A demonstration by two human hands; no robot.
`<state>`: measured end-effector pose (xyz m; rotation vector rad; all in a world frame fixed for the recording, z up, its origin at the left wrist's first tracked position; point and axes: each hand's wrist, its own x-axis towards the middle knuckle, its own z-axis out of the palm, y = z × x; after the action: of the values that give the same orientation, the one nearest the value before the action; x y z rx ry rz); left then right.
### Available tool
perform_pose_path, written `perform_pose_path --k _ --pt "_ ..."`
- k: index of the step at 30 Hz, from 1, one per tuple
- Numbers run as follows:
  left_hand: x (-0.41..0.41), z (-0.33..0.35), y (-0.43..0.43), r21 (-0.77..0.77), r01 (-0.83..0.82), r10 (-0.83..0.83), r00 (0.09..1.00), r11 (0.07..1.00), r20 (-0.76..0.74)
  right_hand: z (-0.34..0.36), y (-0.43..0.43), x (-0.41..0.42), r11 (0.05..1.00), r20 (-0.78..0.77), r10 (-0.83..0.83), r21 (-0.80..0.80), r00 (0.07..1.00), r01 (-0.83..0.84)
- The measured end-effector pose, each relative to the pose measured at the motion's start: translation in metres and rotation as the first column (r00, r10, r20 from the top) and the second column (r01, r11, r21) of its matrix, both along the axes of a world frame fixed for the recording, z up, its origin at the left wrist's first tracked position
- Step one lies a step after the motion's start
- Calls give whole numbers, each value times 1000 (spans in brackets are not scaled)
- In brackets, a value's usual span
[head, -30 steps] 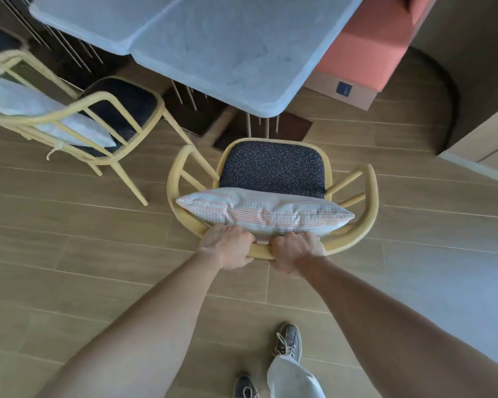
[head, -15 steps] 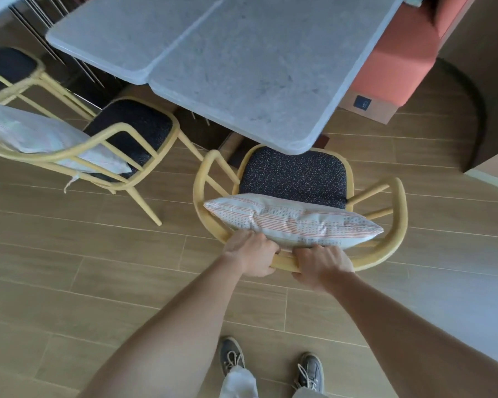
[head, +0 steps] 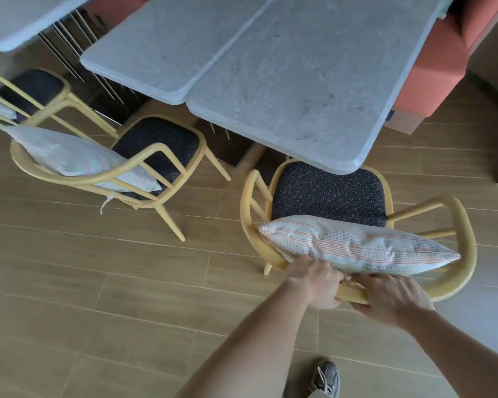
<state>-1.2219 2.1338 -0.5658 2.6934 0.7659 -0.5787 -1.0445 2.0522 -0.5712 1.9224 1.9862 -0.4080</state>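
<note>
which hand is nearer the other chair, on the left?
Left. The left hand grips the back rail on the side toward the other chair; the right hand grips it further right.

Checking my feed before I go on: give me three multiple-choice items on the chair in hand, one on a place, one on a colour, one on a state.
1. Where is the striped pillow?
A. held in the air
B. on the chair, against its back rail
C. under the chair

2. What colour is the chair's frame?
A. black
B. yellow
C. red

3. What are the left hand and the right hand doing?
A. both grip the back rail
B. both hang free
C. both lift the pillow

Answers:
1 B: it sits on the dark seat and leans on the rail.
2 B: the arms, rail and legs are yellow.
3 A: the fingers of both hands curl round the rail.
</note>
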Motion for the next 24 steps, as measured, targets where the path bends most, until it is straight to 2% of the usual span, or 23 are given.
perform_pose_path --k 7,12,16,20,24 --pt "0 12 -3 -49 -26 24 999 998 -45 19 -3 -5 1000 -32 -5 -13 999 4" --pt "-17 38 -4 -43 -105 104 994 994 -18 36 -37 -1 964 -222 -72 233 972 125" --pt "-17 51 -2 -22 -100 97 988 995 -121 42 -42 0 979 -221 -87 160 971 124" --pt "0 47 -5 -47 -79 69 982 996 -177 41 -25 0 999 -112 -45 -33 993 42" --pt "10 33 -12 -80 -95 73 967 992 -243 30 -1 0 982 -131 -63 -186 989 38"
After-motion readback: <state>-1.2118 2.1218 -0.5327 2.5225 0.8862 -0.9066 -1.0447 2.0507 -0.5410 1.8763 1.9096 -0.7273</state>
